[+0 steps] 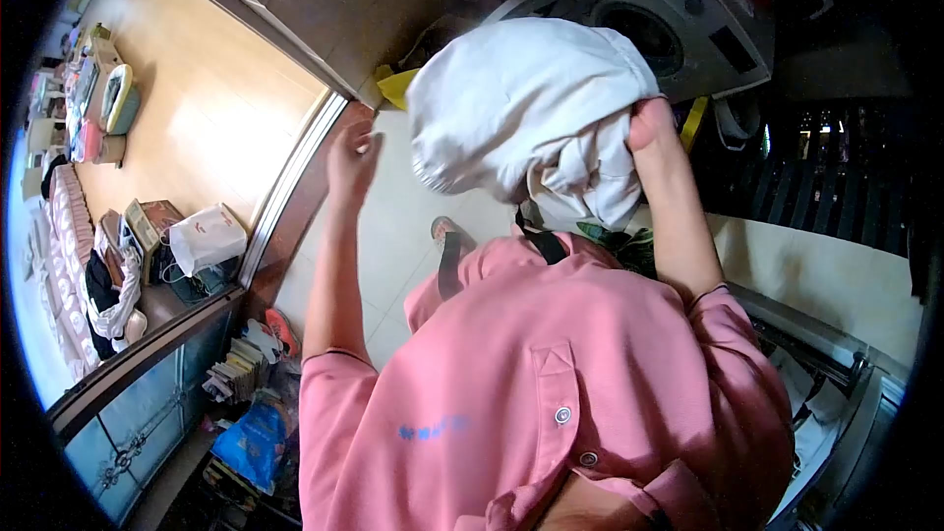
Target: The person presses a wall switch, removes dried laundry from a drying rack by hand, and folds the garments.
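A bundled white garment [521,98] with a gathered, elastic-looking edge hangs in the air ahead of my chest. My right hand [649,125] grips its right side, fingers partly hidden in the folds. My left hand [354,152] is raised to the left, apart from the cloth and close to the door frame. Its fingers are loosely curled and slightly blurred, and nothing shows in them. Below the bundle, dark straps cross the front of my pink shirt [472,354].
A front-loading washing machine [678,15] stands beyond the garment. At left, a door frame [295,157] borders a wood-floored room with a white bag [208,239]. Stacked books [236,374] and a blue bag [251,442] lie at lower left. A metal-edged frame [816,334] is at right.
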`<state>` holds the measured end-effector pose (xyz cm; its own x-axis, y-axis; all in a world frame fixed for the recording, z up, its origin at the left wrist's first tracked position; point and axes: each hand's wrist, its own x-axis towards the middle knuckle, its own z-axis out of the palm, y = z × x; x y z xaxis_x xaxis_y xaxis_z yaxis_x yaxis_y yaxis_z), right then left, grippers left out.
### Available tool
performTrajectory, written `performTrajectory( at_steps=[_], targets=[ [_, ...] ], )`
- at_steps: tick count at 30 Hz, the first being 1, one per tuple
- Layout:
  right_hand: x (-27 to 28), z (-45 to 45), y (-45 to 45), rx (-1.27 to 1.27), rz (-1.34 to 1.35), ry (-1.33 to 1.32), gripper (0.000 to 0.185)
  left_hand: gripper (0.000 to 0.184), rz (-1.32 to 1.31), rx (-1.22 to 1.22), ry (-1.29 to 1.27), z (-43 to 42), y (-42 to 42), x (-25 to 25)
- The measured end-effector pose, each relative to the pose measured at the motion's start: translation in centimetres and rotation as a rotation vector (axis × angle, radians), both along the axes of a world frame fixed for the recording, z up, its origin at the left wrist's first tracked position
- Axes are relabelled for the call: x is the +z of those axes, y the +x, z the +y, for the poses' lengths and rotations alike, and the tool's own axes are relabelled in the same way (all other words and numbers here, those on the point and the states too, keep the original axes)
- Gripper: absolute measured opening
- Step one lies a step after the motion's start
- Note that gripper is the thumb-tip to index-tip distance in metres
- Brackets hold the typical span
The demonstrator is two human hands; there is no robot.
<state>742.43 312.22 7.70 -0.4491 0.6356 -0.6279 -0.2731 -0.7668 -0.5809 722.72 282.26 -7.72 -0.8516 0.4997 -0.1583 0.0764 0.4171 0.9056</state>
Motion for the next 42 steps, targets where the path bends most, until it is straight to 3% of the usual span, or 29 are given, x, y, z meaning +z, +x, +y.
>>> performTrajectory(
  at_steps=[2, 3, 4, 5, 7, 9, 10, 11, 12, 13, 15, 16, 19, 22, 23, 25, 26, 27, 29, 30, 32, 33, 35, 37, 38, 39, 40, 41, 42],
  targets=[
    [-3.2, -0.4, -0.8, 0.144, 0.081, -0.016, 0.039, 0.054, 0.003, -0.261, 0.012, 2.7, 3.6, 3.4],
    [-2.6, -2.6, -1.5, 0.249, 0.098, 0.055, 0.037, 0.083, 0.053, -0.386, 0.129, 4.2, 5.9, 4.6],
    [-1.0, -4.7, -2.5, 0.290, 0.091, -0.041, 0.036, 0.111, 0.388, -0.443, 0.134, 6.2, 7.7, 5.3],
    [-2.8, -5.0, -2.7, 0.345, 0.126, -0.067, 0.036, 0.122, 0.436, -0.473, 0.063, 7.8, 9.4, 5.8],
    [-0.7, -7.1, -2.8, 0.382, 0.129, -0.088, 0.036, 0.104, 0.550, -0.428, 0.157, 10.5, 11.3, 2.0],
    [1.0, -6.4, -2.4, 0.430, 0.102, -0.121, 0.036, 0.079, 0.200, -0.401, 0.131, 10.8, 9.8, 1.4],
    [2.2, -5.7, -2.2, 0.487, 0.037, -0.031, 0.035, 0.064, 0.166, -0.302, 0.252, 10.2, 7.9, 0.0],
    [-0.5, -2.7, -1.1, 0.633, 0.000, 0.370, 0.034, 0.050, 0.130, -0.205, 0.373, 9.2, 5.5, -1.6],
    [-3.1, 0.2, 0.0, 0.690, -0.081, 0.778, 0.033, 0.043, -0.224, -0.095, 0.596, 8.1, 3.2, -0.3],
    [-5.0, 2.9, 0.4, 0.688, -0.039, 0.658, 0.033, 0.037, -0.582, 0.022, 0.808, 7.3, 1.2, 2.4],
    [-5.5, 4.7, 2.0, 0.788, -0.392, 0.515, 0.033, 0.033, 0.463, -0.114, 0.050, 6.3, 0.3, 7.6],
    [-5.9, 4.7, 2.4, 0.818, -0.412, 0.588, 0.034, 0.034, 0.518, -0.202, 0.077, 6.5, -0.5, 6.8],
    [-6.0, 5.0, 3.2, 0.962, -0.361, 0.711, 0.030, 0.024, 0.101, -0.183, 0.263, 6.9, -1.2, 5.2],
    [-3.6, 5.9, 4.6, 1.213, -0.247, 0.784, 0.031, 0.027, -0.093, -0.144, 0.363, 6.7, -1.0, 5.7],
    [-2.4, 5.7, 4.9, 1.256, -0.202, 0.748, 0.036, 0.028, 0.008, -0.160, 0.299, 6.6, -0.6, 7.0],
    [-1.6, 4.8, 4.9, 1.269, -0.355, 1.498, 0.050, 0.031, 0.086, -0.172, 0.311, 6.6, 0.7, 9.6],
    [-2.4, 3.5, 4.6, 1.134, -0.469, 1.540, 0.072, 0.033, 0.059, -0.175, 0.384, 7.0, 1.7, 10.6],
    [-3.2, 1.8, 4.2, 0.956, -0.516, 1.757, 0.088, 0.034, 0.030, -0.179, 0.458, 7.4, 2.8, 11.5],
    [-3.7, -1.7, 2.4, 0.940, -0.540, 1.829, 0.093, 0.036, 0.132, -0.214, 0.259, 7.7, 4.9, 12.8],
    [-6.0, -2.3, 1.0, 0.910, -0.452, 1.867, 0.089, 0.035, 0.048, -0.249, 0.365, 7.9, 6.1, 13.5],
    [-8.6, -3.9, -0.8, 0.960, -0.289, 1.837, 0.078, 0.034, -0.110, -0.405, 0.534, 7.8, 7.1, 14.6],
    [-8.8, -4.9, -1.3, 1.041, -0.215, 1.775, 0.072, 0.035, -0.069, -0.464, 0.529, 7.5, 7.6, 15.9],
    [-9.7, -5.6, -1.8, 1.106, -0.108, 1.617, 0.061, 0.037, -0.293, -0.374, 0.697, 6.1, 7.6, 15.7],
    [-13.0, -4.2, -3.4, 1.077, -0.049, 1.433, 0.049, 0.035, -0.345, -0.198, 0.790, 4.4, 6.4, 14.9],
    [-16.3, -1.9, -3.9, 0.829, -0.118, 1.771, 0.042, 0.031, -0.098, -0.164, 0.604, 3.2, 5.0, 14.1],
    [-13.5, -2.4, -3.7, 0.651, -0.043, 0.964, 0.041, 0.028, 0.143, -0.128, 0.412, 2.0, 4.1, 13.5],
    [-12.2, -2.3, -4.0, 0.606, -0.052, 1.017, 0.037, 0.033, 0.253, -0.011, 0.244, 1.1, 4.0, 12.8],
    [-11.4, -2.3, -4.2, 0.560, -0.062, 1.068, 0.033, 0.043, 0.152, -0.027, 0.177, 0.0, 2.7, 9.3],
    [-10.5, -2.8, -4.3, 0.533, 0.006, 0.930, 0.032, 0.049, 0.068, -0.074, 0.323, -0.3, 2.9, 6.9]
  ],
)
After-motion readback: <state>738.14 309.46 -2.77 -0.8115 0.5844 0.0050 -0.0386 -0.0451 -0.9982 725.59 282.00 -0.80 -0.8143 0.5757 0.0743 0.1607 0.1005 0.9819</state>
